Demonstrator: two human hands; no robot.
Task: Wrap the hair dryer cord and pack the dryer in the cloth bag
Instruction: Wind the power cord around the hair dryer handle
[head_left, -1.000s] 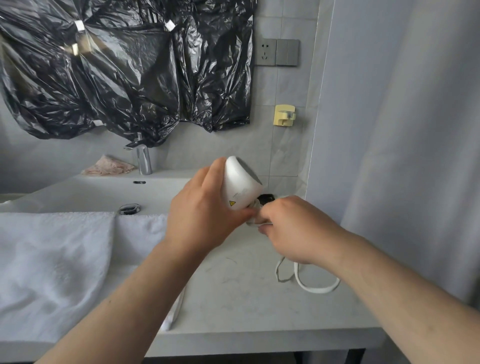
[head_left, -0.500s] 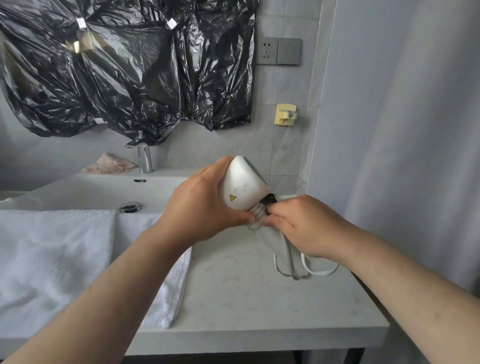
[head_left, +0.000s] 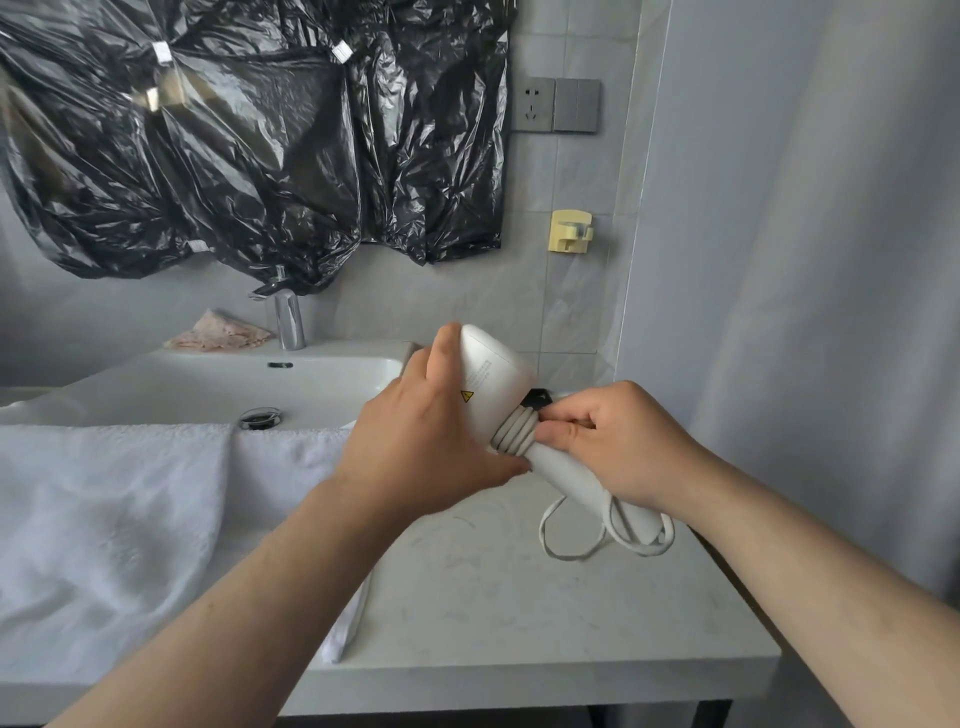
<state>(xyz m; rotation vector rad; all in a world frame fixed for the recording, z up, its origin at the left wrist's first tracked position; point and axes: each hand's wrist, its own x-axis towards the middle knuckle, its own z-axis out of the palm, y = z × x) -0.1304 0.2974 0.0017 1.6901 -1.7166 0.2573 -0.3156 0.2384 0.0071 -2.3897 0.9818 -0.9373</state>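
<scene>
White hair dryer (head_left: 491, 382) held above the worktop (head_left: 519, 597), left hand (head_left: 426, 441) in a closed grip on its body, right hand (head_left: 623, 441) pinching the cord (head_left: 511, 434) coiled around the handle, slack cord looping on the worktop.

The left hand (head_left: 426, 441) hides part of the hair dryer (head_left: 493, 379); the label print is too small to read.

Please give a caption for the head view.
Left hand holds dryer; right hand winds cord around its handle.
</scene>
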